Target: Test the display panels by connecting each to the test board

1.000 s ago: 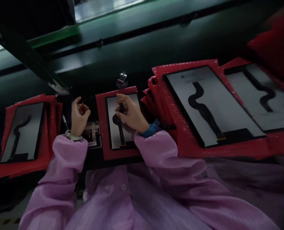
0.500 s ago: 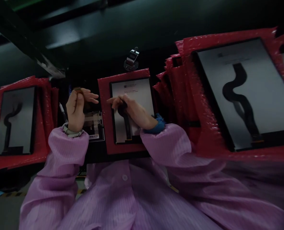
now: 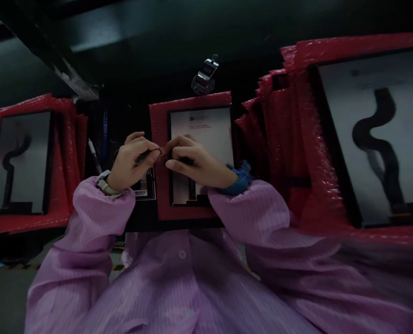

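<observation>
Head view: your left hand [image 3: 130, 160] and right hand [image 3: 196, 162] closed, fingertips together on small copper-coloured part [image 3: 162, 150], identity unclear at this resolution, above centre display panel [image 3: 201, 127]. Panel lies in red bubble sleeve [image 3: 156, 157]. Circuit board [image 3: 144, 188] sits just beside sleeve. Further sleeved panels [image 3: 373, 139] remain stacked right, others [image 3: 22, 162] left.
</observation>
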Demonstrator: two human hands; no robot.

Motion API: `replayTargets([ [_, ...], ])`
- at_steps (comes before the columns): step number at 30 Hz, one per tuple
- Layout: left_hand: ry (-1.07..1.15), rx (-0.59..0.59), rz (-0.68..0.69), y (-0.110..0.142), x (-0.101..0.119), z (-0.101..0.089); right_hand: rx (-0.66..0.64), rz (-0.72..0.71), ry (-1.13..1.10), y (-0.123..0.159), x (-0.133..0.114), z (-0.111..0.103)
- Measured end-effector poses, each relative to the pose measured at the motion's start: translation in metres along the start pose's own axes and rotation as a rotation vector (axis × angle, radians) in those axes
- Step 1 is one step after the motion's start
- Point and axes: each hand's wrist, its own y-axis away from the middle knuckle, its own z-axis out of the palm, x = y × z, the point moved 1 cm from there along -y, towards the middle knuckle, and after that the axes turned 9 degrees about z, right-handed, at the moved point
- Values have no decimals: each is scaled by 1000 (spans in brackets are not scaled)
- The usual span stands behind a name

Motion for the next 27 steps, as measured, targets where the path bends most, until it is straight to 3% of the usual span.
replayTargets([
  [7, -99, -72, 23, 1, 4, 2, -43, -53, 86, 5, -4, -3],
  [16, -62, -108, 40, 2, 2, 4, 115, -116, 168, 5, -5, -3],
  [27, 29, -130, 32, 1, 4, 2, 64, -113, 191, 6, 0, -1],
])
